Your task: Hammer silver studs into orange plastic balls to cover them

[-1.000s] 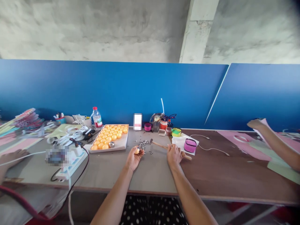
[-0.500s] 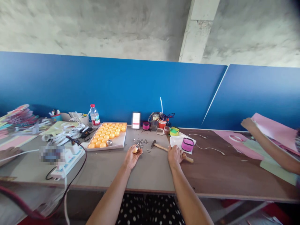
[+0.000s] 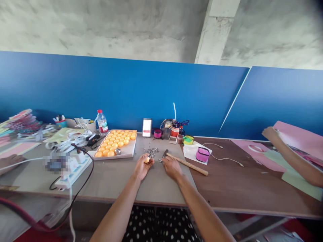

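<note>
My left hand [image 3: 143, 166] is curled round a small orange ball [image 3: 146, 159], held just above the table near a pile of small metal studs [image 3: 152, 152]. My right hand [image 3: 171, 166] rests on the table beside the studs, fingers bent, close to the head of a wooden-handled hammer [image 3: 186, 163] that lies flat to its right. What the right fingers pinch, if anything, is too small to make out. A white tray [image 3: 130, 153] of several orange balls, with one silver ball, sits to the left.
A power strip [image 3: 73, 168] with cables, a water bottle [image 3: 102, 122], small pots [image 3: 174, 130] and a pink pouch [image 3: 202, 154] on white paper lie about the table [image 3: 121, 183]. Another person's arm [image 3: 290, 156] handles pink sheets at the far right. A blue partition [image 3: 126, 90] backs the table.
My right hand has left the hammer handle and moved left toward the studs beside the hammer head. My left hand still holds the ball in about the same place.
</note>
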Demonstrator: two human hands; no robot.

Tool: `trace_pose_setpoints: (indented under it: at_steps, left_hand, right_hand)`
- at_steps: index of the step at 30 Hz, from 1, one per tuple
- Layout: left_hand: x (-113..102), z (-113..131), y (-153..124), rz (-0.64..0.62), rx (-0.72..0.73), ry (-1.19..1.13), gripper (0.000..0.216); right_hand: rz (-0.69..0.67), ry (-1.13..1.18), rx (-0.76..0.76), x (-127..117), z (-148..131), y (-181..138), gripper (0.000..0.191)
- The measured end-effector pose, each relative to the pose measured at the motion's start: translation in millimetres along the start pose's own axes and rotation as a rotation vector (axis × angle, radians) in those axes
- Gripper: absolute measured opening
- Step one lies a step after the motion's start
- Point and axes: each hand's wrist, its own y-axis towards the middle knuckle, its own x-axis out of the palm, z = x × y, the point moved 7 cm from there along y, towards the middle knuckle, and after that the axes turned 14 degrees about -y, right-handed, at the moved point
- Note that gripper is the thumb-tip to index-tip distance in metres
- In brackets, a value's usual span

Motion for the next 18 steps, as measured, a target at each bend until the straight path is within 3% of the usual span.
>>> trace_pose_setpoints:
  at_steps: [6, 10, 18]
  left_hand:
    - [2.7, -10.1, 1.7, -0.019, -0.026, 0.105, 0.040]
    - [1.3, -13.5, 4.2, -0.051, -0.020, 0.124, 0.043]
    - [2.1, -18.1, 0.4, -0.099, -0.051, 0.211, 0.048]
  right_hand:
    - [-0.153, 0.013, 0.098, 11.7, 4.1, 4.5, 0.034]
    - [-0.212, 0.062, 0.133, 19.2, 0.6, 14.7, 0.032]
    - [-0.030, 0.273, 0.311, 25.9, 9.1, 21.0, 0.019]
